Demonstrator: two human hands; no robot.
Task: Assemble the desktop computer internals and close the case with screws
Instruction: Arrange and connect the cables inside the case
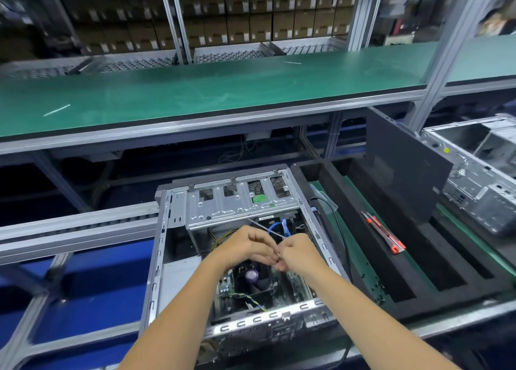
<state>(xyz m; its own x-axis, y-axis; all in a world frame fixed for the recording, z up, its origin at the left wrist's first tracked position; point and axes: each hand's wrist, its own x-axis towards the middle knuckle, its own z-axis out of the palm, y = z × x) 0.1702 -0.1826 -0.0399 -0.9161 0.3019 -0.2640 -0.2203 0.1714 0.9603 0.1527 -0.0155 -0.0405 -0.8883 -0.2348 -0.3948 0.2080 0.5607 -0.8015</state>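
**Cable tie being worked over the open case**

An open desktop computer case (237,258) is seen in the lower centre of the frame, its side panel off and its bare metal frame exposed. Both hands are brought together above the interior. A thin pale strip, judged to be a cable tie (266,229), is pinched by the curled fingers of the left hand (245,245) and the right hand (300,254), and its free tail is angled up and to the left toward the drive cage (240,202).

For the step to be done well, the loose wires should be gathered into one bundle before the tie is cinched, and the bundle should be kept away from the CPU cooler fan (252,279) directly below the hands. The blue data cable (276,227) just above the hands should not be kinked.

The drive cage is stamped grey sheet steel, punched with slots and holes. The fan is black plastic with a round purple hub label. The dark side panel (402,163) is propped upright in a black foam tray (418,258) at centre right, beside a red-handled utility knife (384,233). A matte green mat covers the shelf (195,90) across the upper frame.
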